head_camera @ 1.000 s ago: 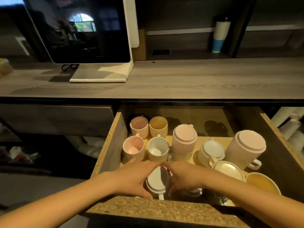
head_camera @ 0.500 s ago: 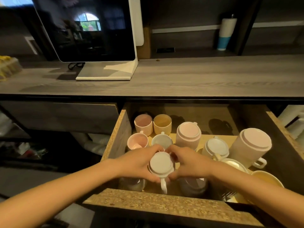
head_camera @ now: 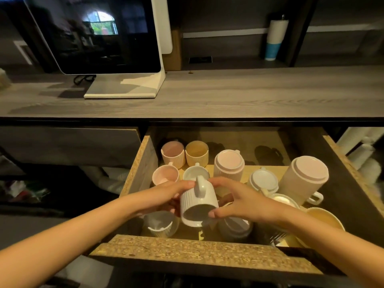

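Note:
A white ribbed mug (head_camera: 197,204) hangs above the open drawer (head_camera: 141,171), tipped on its side with its mouth towards me and its handle on top. My left hand (head_camera: 164,197) grips its left side and base. My right hand (head_camera: 234,199) holds its right side, fingertips at the base and thumb at the rim. Below the mug, at the drawer's front, stand a clear glass cup (head_camera: 160,223) and a grey cup (head_camera: 234,227), partly hidden by my hands.
The drawer holds several more cups: pink (head_camera: 172,153) and yellow (head_camera: 196,152) at the back, upturned mugs (head_camera: 228,165) and a large one (head_camera: 305,177) on the right, a yellow bowl (head_camera: 324,219). A monitor (head_camera: 99,34) stands on the wooden counter (head_camera: 249,94) above.
Both hands lifted the white mug out of the drawer's front and turned it from bottom-up onto its side, its mouth now facing me and its handle on top.

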